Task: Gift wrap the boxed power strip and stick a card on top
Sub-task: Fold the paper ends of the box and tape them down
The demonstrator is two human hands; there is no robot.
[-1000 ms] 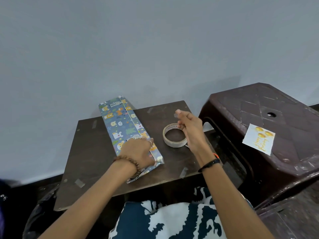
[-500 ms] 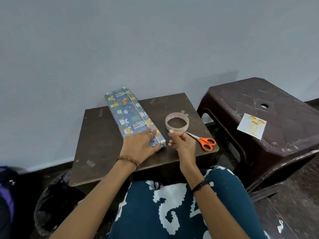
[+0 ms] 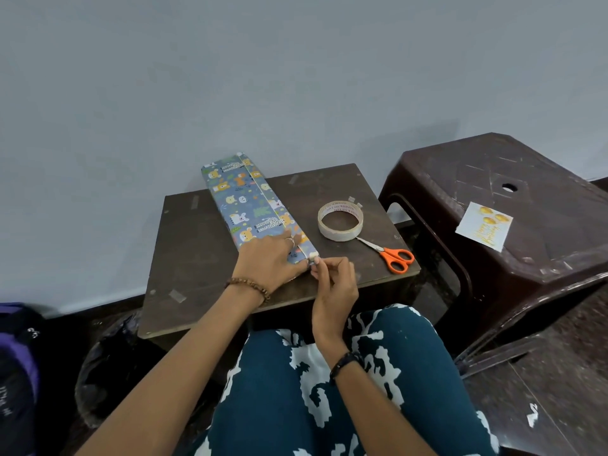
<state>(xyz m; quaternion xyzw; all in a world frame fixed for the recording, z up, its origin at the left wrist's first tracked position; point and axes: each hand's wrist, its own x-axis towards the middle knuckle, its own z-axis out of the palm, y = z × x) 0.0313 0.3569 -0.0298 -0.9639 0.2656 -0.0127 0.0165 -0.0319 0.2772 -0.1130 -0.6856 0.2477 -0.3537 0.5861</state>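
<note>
The long box (image 3: 245, 199), wrapped in blue animal-print paper, lies slanted across the small dark table (image 3: 194, 245). My left hand (image 3: 268, 260) lies flat on the box's near end and presses the paper down. My right hand (image 3: 332, 278) pinches a small piece of tape against the box's near end corner, fingers curled. The white card (image 3: 483, 225) with gold balloons lies on the brown plastic stool (image 3: 526, 179) at the right.
A roll of clear tape (image 3: 340, 220) sits on the table right of the box. Orange-handled scissors (image 3: 390, 255) lie near the table's front right corner. A dark bag (image 3: 16, 357) stands on the floor at the left. The wall is close behind.
My right hand left the tape roll and came down to the box's near end with a bit of tape. The scissors came into sight. My left hand stayed on the box.
</note>
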